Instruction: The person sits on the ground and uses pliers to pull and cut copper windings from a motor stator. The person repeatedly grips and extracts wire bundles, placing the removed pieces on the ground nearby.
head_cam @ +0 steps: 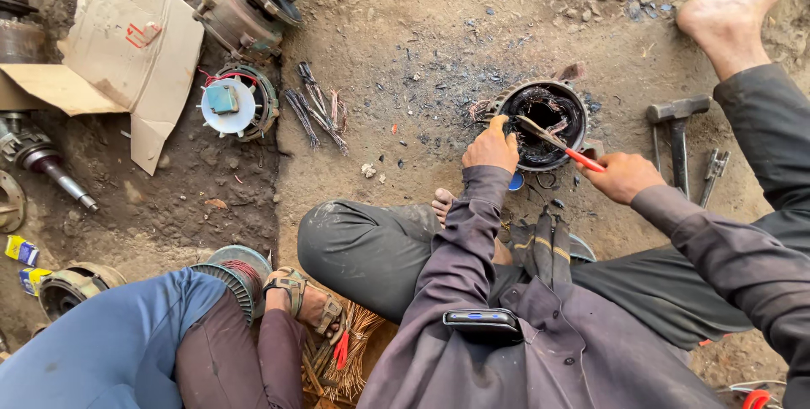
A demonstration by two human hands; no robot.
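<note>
Left hand (490, 147) grips the near-left rim of the stator (542, 122), fingers (498, 124) curled over its edge, closed on it. Right hand (622, 177) is wrapped tight around the red handle of pliers (558, 142); the tool's long axis runs from the right fingers up-left, tip inside the stator bore among burnt windings. Stator sits on the dirt ground (405, 54) just ahead of both hands, round opening facing up, touching the left fingers, one tool-length off the right ones. Left hand is nearer. Scorched ash patch and loose wire bits lie beyond and left of the left fingers; a bundle of pulled wires (316, 109) lies further left, well apart. Hammer (677, 126) and a second small tool (714, 170) lie right of the right hand, near but not touching. A bare foot (730, 16) sits beyond the stator to the right. Another person's legs, sandal (305, 295) and a copper wire heap sit behind-left of the left arm. Nothing blocks the bore except the windings themselves. Cardboard (126, 46) and motor parts far left.
</note>
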